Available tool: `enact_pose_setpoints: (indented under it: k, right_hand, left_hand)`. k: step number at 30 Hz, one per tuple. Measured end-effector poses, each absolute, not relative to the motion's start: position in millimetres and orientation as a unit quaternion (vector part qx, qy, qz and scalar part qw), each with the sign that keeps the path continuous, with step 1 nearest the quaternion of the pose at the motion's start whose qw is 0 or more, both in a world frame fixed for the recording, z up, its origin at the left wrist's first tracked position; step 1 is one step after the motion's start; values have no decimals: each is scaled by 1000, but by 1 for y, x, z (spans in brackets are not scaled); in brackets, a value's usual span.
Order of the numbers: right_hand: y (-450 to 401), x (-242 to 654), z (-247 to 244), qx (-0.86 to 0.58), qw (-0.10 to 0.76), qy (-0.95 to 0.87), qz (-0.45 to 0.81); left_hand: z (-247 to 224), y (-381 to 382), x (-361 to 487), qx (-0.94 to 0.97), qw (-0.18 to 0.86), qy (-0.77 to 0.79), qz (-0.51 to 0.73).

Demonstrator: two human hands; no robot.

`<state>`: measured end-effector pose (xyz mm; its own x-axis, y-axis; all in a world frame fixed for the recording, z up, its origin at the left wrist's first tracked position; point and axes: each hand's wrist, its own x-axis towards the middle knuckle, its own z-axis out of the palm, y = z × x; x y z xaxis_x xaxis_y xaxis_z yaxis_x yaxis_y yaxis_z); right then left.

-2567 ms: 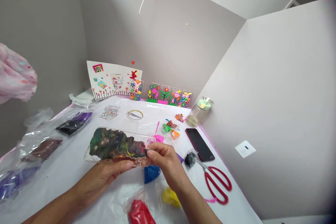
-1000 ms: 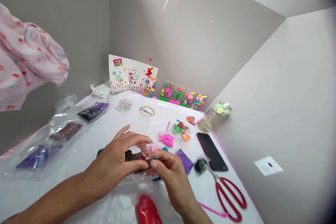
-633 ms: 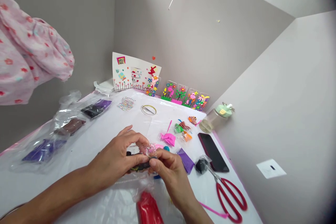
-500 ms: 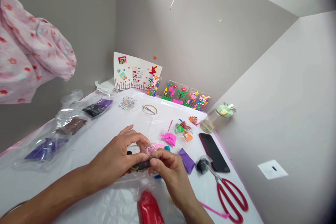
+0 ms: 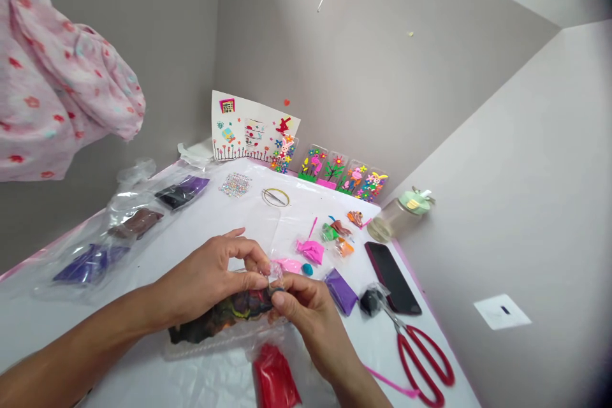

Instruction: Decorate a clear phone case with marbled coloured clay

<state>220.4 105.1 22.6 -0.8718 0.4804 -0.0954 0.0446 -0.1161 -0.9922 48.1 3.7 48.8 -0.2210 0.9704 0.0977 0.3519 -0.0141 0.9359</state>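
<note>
You are holding a clear bag (image 5: 224, 322) with mixed dark clay inside, low over the white table (image 5: 157, 248), just in front of you. Your left hand (image 5: 210, 277) is lying over the bag from the left side, and its thumb and first finger are pinched together on the crumpled top end of the bag. Your right hand (image 5: 310, 315) is coming from the right, and its thumb and fingers are also closed on the same end of the plastic, so the two hands are touching there. The rest of the bag is lying under your left hand.

Just below your hands a red clay bag (image 5: 273, 377) is lying near the table edge. To the right of your right hand a purple piece (image 5: 340, 290) and a black lump (image 5: 369, 301) are lying, and the red scissors (image 5: 423, 357) are beside a dark phone (image 5: 392, 268). Behind your hands pink clay (image 5: 310, 250) is lying. On the left side, bags of dark clay (image 5: 138, 222) are lying in a row. A bottle (image 5: 399, 217) is standing at the right wall, and decorated cards (image 5: 253, 131) are leaning on the back wall. A pink sleeve (image 5: 57, 89) is showing at the upper left.
</note>
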Motion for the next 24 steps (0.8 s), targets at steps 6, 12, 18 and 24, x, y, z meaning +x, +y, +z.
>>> enact_pose_setpoints:
  k: [6,12,18,24]
  right_hand:
    - [107,222,17,-208,151,-644,721]
    - [109,222,15,-214,190,-626,726]
    - [110,222,13,-226,202,-636,709]
    - [112,221,11,-229,197,-643,704]
  left_hand:
    - [48,4,47,531,316,627,474]
    - [43,5,46,540,276,646,464]
    - [40,7,49,571,242,665,415]
    - [43,7,49,584,229,671,395]
